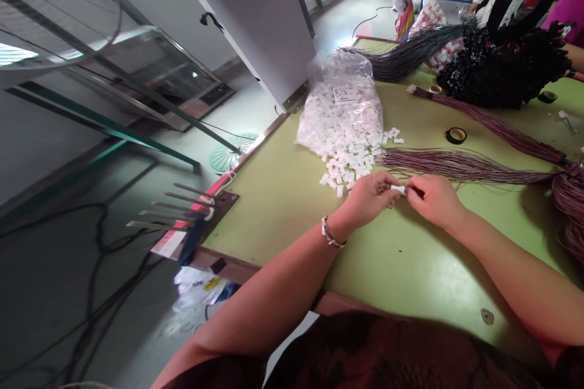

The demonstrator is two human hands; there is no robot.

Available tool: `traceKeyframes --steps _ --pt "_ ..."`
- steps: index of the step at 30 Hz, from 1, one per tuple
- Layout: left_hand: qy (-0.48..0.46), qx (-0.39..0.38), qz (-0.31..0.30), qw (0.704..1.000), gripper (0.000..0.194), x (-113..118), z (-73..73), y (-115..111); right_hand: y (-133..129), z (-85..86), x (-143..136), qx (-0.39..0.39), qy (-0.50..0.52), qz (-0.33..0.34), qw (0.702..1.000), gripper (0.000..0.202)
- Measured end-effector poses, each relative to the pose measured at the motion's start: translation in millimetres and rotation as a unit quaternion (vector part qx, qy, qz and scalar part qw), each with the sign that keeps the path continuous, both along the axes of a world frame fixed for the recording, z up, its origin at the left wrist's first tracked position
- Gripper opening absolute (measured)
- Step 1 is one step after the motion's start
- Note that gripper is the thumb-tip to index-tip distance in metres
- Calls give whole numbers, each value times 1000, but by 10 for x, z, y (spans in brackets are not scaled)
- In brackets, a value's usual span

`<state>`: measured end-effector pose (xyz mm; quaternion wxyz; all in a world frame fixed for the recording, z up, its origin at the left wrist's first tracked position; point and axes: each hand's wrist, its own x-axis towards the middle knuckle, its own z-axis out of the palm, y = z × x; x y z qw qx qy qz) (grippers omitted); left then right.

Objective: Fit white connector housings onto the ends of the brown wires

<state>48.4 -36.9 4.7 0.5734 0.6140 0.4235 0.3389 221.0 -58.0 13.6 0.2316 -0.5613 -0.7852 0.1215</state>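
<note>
A small white plastic connector housing [398, 189] is pinched between the thumb and fingers of my left hand [370, 194]. My right hand [431, 197] meets it from the other side with closed fingertips; whatever they grip, perhaps a wire end, is too small to make out. Just beyond both hands lies a bundle of thin dark red wires [456, 165], its tips pointing at a heap of loose white connectors [349, 164]. These spill from a clear plastic bag [344, 88] with a printed label.
A roll of black tape [456, 135] lies behind the wires. Further back are a second wire bundle [497, 124], black wires [410, 55] and a black pile [506, 67]. A pronged rack [205, 213] juts from the table's left edge. Other people stand at the far right.
</note>
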Motion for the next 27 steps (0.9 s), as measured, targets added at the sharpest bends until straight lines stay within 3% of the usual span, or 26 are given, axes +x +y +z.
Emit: traceKeyframes --steps 3,6,13,20,24,27 --pt "18 19 3 1000 7 24 -32 -21 13 -18 24 -16 41 35 998 21" --pt "-25 -38 0 999 8 27 -46 -5 14 -17 60 -37 86 31 995 20" --pt "-62 -74 -12 995 10 19 -72 12 -18 18 43 -2 25 12 1000 19" --pt "-45 -60 -25 997 8 57 -105 3 -32 -80 -52 -3 15 4 1000 19" --pt "35 -6 -29 999 5 40 -77 -43 4 35 97 -70 -15 40 997 18" --pt "148 107 -93 979 8 79 -47 -186 95 197 287 -158 -30 124 979 16"
